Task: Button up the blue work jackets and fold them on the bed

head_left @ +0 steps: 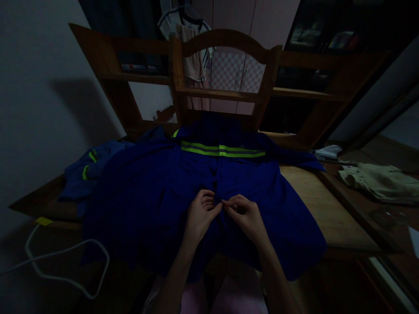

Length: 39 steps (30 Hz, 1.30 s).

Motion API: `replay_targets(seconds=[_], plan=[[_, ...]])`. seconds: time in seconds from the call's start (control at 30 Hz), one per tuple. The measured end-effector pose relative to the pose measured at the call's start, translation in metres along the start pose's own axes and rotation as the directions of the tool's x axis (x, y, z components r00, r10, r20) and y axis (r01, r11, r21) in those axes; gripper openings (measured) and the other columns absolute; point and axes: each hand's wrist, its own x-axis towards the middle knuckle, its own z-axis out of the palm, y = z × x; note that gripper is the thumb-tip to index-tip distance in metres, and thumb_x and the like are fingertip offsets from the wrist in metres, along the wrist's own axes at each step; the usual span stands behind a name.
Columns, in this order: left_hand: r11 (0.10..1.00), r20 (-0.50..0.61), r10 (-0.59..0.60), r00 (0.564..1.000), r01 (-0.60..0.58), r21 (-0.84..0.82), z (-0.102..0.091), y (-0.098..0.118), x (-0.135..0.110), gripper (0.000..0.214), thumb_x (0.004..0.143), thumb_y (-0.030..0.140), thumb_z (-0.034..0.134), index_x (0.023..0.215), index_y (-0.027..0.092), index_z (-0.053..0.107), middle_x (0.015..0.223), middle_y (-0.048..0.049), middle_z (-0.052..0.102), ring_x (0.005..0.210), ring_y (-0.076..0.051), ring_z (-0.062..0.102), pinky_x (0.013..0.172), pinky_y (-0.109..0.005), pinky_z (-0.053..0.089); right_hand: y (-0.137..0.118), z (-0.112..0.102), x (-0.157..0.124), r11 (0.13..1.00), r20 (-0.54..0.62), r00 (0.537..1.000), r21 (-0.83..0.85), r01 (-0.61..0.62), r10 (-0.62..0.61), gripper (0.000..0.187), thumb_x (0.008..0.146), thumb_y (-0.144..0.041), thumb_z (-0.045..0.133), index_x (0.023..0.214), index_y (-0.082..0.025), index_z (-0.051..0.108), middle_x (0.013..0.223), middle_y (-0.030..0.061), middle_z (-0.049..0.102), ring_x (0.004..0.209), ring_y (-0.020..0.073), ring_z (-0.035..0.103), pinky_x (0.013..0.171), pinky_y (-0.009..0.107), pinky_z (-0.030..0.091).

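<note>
A dark blue work jacket (pixel 147 183) with a yellow-green and grey reflective band (pixel 199 148) is spread front side up, its collar at the far end. Both hands meet at its front opening, below the band. My left hand (pixel 200 213) has curled fingers, and its thumb presses at the opening's edge. Thumb and index finger of my right hand (pixel 245 216) pinch the cloth edge close beside the left thumb. Whether a button lies between the fingertips is too dark to tell. The jacket's lower edge hangs over the front of the wooden surface (pixel 314 205).
Behind the jacket rises a wooden shelf frame (pixel 225 93). Another blue garment (pixel 94 163) with yellow-green strips lies at left, above a loose white cable (pixel 65 250). Folded pale clothing (pixel 381 181) rests on the right-hand table. Hanging clothes (pixel 193 52) show behind the frame.
</note>
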Motion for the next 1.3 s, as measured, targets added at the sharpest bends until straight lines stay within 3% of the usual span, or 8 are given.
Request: replay_targets(seconds=[0.2, 0.33, 0.73, 1.07, 1.3], plan=[[0.925, -0.174, 0.168, 0.97, -0.095, 0.367, 0.014, -0.004, -0.009, 0.028, 0.071, 0.02, 0.063, 0.097, 0.022, 0.052, 0.092, -0.0027, 0.063, 0.085, -0.016, 0.062, 0.076, -0.026, 0.048, 0.001, -0.001, 0.001, 0.998, 0.02, 1.0, -0.068, 0.004, -0.003, 0.013, 0.084, -0.027, 0.06, 0.089, -0.02, 0.071, 0.084, 0.0026, 0.06, 0.069, 0.0122, 0.053, 0.059, 0.024, 0.038], [0.874, -0.174, 0.194, 0.966, -0.09, 0.477, 0.017, -0.004, -0.012, 0.029, 0.072, 0.018, 0.061, 0.098, 0.023, 0.052, 0.094, -0.002, 0.064, 0.087, -0.017, 0.062, 0.076, -0.028, 0.048, 0.0, -0.002, 0.002, 0.992, 0.018, 1.0, -0.123, 0.024, -0.021, 0.012, 0.083, -0.027, 0.061, 0.088, -0.021, 0.07, 0.086, 0.0023, 0.061, 0.074, 0.0133, 0.056, 0.064, 0.024, 0.041], [0.907, -0.109, 0.234, 0.966, -0.176, 0.383, 0.011, -0.004, -0.015, 0.024, 0.075, 0.016, 0.058, 0.098, 0.023, 0.056, 0.096, -0.0015, 0.065, 0.09, -0.015, 0.064, 0.08, -0.027, 0.05, -0.001, 0.002, 0.003, 0.979, -0.013, 1.0, -0.203, 0.007, -0.01, 0.013, 0.084, -0.031, 0.06, 0.081, -0.02, 0.064, 0.082, 0.0009, 0.062, 0.073, 0.0133, 0.057, 0.063, 0.023, 0.042], [0.94, -0.103, 0.205, 0.973, -0.166, 0.298, 0.009, 0.003, -0.02, 0.026, 0.078, 0.02, 0.059, 0.104, 0.023, 0.062, 0.096, -0.0031, 0.068, 0.089, -0.017, 0.066, 0.079, -0.027, 0.053, -0.006, 0.001, 0.002, 0.989, 0.037, 0.999, -0.147, 0.015, -0.01, 0.015, 0.091, -0.032, 0.048, 0.086, -0.02, 0.057, 0.073, -0.001, 0.056, 0.064, 0.0123, 0.05, 0.057, 0.022, 0.037], [0.941, -0.035, 0.182, 0.983, -0.164, 0.297, 0.004, 0.001, -0.015, 0.025, 0.079, 0.02, 0.058, 0.102, 0.023, 0.064, 0.095, -0.0022, 0.069, 0.09, -0.017, 0.066, 0.08, -0.027, 0.052, -0.002, 0.001, 0.001, 0.99, 0.042, 0.999, -0.139, -0.004, 0.01, 0.017, 0.092, -0.035, 0.047, 0.086, -0.021, 0.055, 0.073, -0.0018, 0.053, 0.064, 0.0115, 0.048, 0.058, 0.021, 0.037]])
